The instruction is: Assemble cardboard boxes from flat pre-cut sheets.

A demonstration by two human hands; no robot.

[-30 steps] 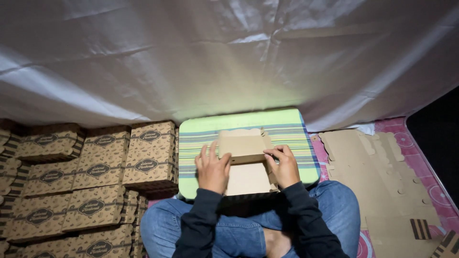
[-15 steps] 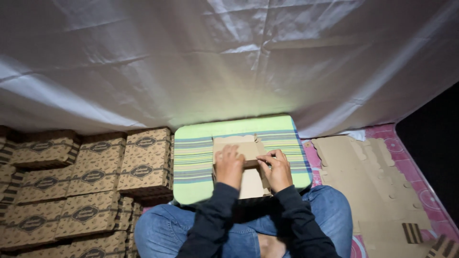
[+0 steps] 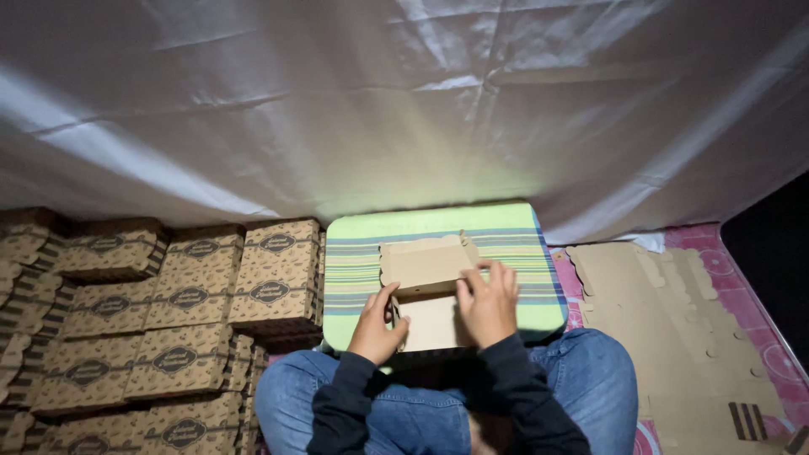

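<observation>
On the striped surface (image 3: 354, 278), boxed in by stacked boxes (image 3: 168, 320) leftward, I see both hands, left (image 3: 377, 327) and right (image 3: 489, 302), gripping the half-folded cardboard box (image 3: 425, 265) between them.

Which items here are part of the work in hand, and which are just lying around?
In hand: left hand, right hand, half-folded cardboard box, striped green cushion under it.
Lying about: stacked printed boxes, flat cardboard sheets, white sheet, pink mat.

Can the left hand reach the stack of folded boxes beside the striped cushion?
Probably yes: the left hand touches the cardboard piece, and the folded boxes sit close on that side, with nothing between.
</observation>
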